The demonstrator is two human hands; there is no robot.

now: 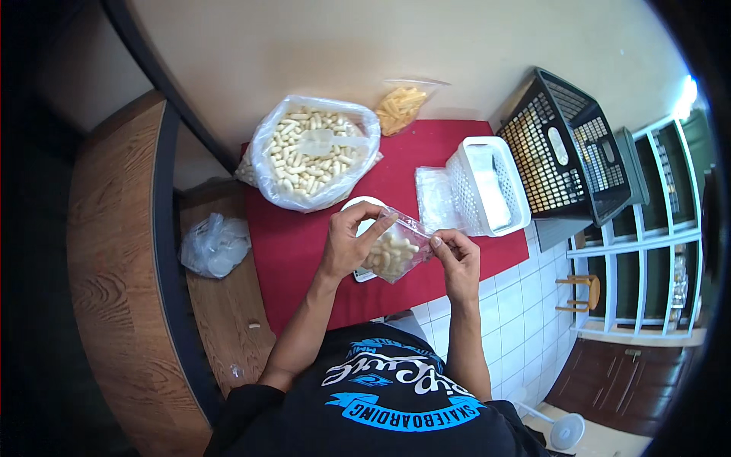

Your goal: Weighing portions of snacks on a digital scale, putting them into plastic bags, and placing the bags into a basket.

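Observation:
My left hand [355,234] and my right hand [458,257] pinch the two top corners of a small clear plastic bag [394,256]. Pale, finger-shaped snack pieces fill its lower part. The bag hangs tilted over a white kitchen scale [365,276], which the bag and my left hand mostly cover. Beyond my left hand stands a large open plastic sack [372,165] of the same pale pieces, with a translucent scoop [317,143] lying on top. Flat clear bags [435,197] lie beyond my right hand, beside a white perforated basket [517,188].
A red cloth [302,251] covers the table. At the back, a clear bag of yellow sticks [401,108] leans by the wall. A black plastic crate [548,154] stands at the right. On the left, a knotted plastic bag [216,245] rests on a wooden surface [223,308].

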